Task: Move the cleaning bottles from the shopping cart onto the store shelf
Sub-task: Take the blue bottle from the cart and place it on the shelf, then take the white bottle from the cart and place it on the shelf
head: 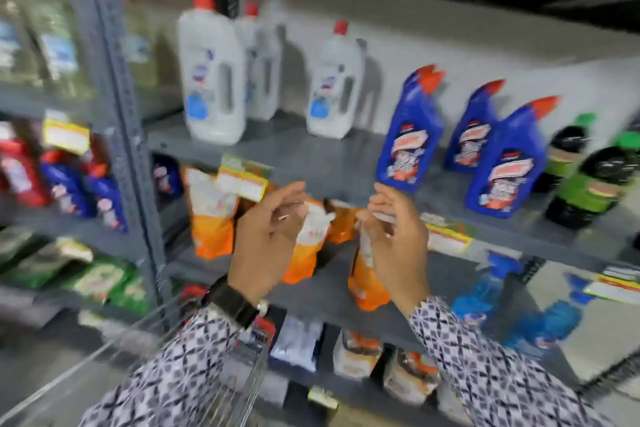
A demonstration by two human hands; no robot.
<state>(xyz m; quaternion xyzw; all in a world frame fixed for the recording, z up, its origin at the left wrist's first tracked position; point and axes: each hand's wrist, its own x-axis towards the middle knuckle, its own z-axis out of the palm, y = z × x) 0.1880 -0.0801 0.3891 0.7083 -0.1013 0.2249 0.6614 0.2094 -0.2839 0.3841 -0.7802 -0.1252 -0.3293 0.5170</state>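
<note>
Both hands hover in front of the grey store shelf (311, 163), palms facing each other, holding nothing. My left hand (268, 236) has its fingers loosely curled and apart. My right hand (398, 239) is open too, just below a blue cleaning bottle (410, 130) with a red cap. More blue bottles (502, 163) stand to its right, and white bottles (211, 76) with red caps stand further left on the same shelf. The wire shopping cart (242, 367) shows at the bottom under my left forearm; its contents are hidden.
Green-and-black bottles (595, 180) stand at the shelf's right end. Orange refill pouches (211, 215) sit on the shelf below, behind my hands. Blue spray bottles (485, 291) lie lower right. A grey upright post (121, 107) separates a neighbouring rack with more products. The frame is motion-blurred.
</note>
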